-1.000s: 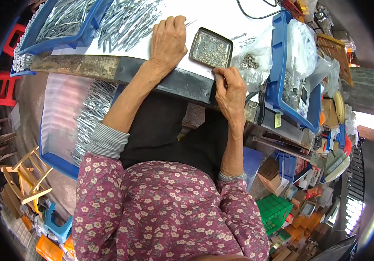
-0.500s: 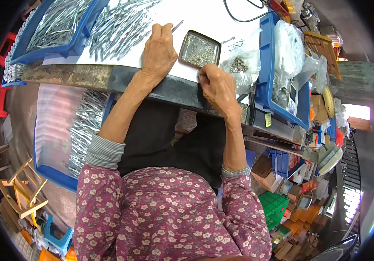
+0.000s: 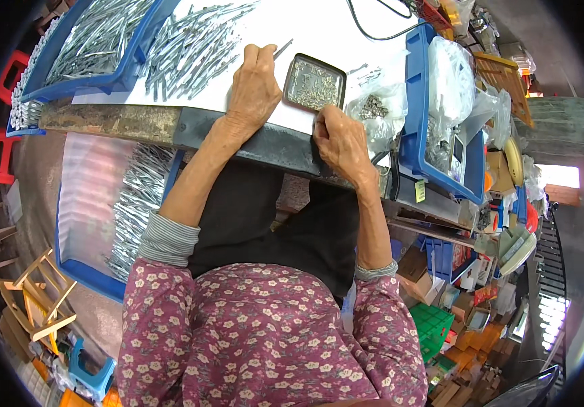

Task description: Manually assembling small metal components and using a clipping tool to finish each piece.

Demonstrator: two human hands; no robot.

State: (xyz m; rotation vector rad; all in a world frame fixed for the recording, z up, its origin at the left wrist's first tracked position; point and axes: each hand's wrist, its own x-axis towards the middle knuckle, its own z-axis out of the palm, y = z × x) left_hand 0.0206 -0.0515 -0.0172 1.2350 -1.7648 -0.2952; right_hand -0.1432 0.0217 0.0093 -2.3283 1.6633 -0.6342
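My left hand (image 3: 254,85) is closed in a pinch on a slim metal strip (image 3: 283,48), whose end points up and to the right. Just below the front right corner of a dark-rimmed square tray (image 3: 288,100), my right hand (image 3: 343,141) has its fingers pressed together; what they hold, if anything, is hidden. Small shiny metal pieces (image 3: 314,87) lie scattered inside that tray. Left of my left hand, a loose heap of grey metal strips (image 3: 193,51) spreads over the white sheet (image 3: 319,27) on the table.
A blue bin (image 3: 144,49) full of similar strips stands at the far left. On the right are a clear bag of small metal parts (image 3: 375,107) and a blue bin (image 3: 414,102) with plastic bags. Below the table, another blue tray (image 3: 88,277) holds more strips.
The whole view has shifted slightly, so the table sits a little lower in it. Both hands keep nearly the same places and their closed grips.
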